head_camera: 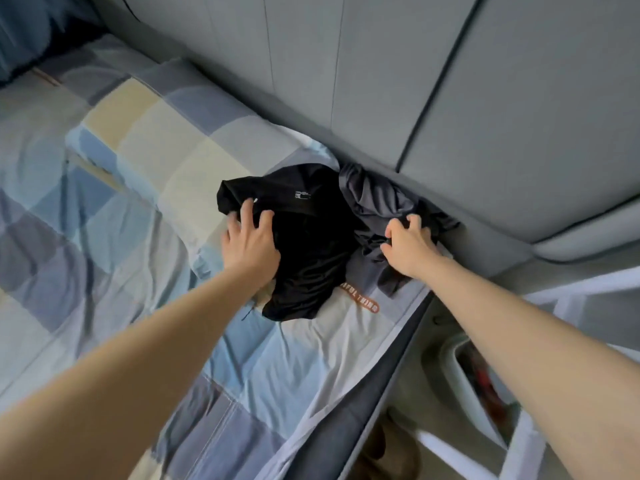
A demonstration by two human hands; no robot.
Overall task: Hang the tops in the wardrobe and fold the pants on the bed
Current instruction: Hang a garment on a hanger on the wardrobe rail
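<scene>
Black fabric, a crumpled garment point(304, 244) with a small white mark near its top, lies bunched on the bed point(104, 188) close to the padded grey headboard point(450, 98). Touching its right side is a second crumpled piece, dark grey point(377, 206), pushed up against the base of the headboard near the bed's right edge. The left hand point(251, 242) rests on the black garment's left edge, its fingers spread and bent, pressing into the cloth; whether they pinch it I cannot tell. The right hand point(407, 245) has its fingers curled round a fold of the dark grey piece. A checked blue, grey and cream cover spreads wide and bare to the left of the clothes. Beyond the bed's right edge, a white basket point(485, 386) stands on the floor.
</scene>
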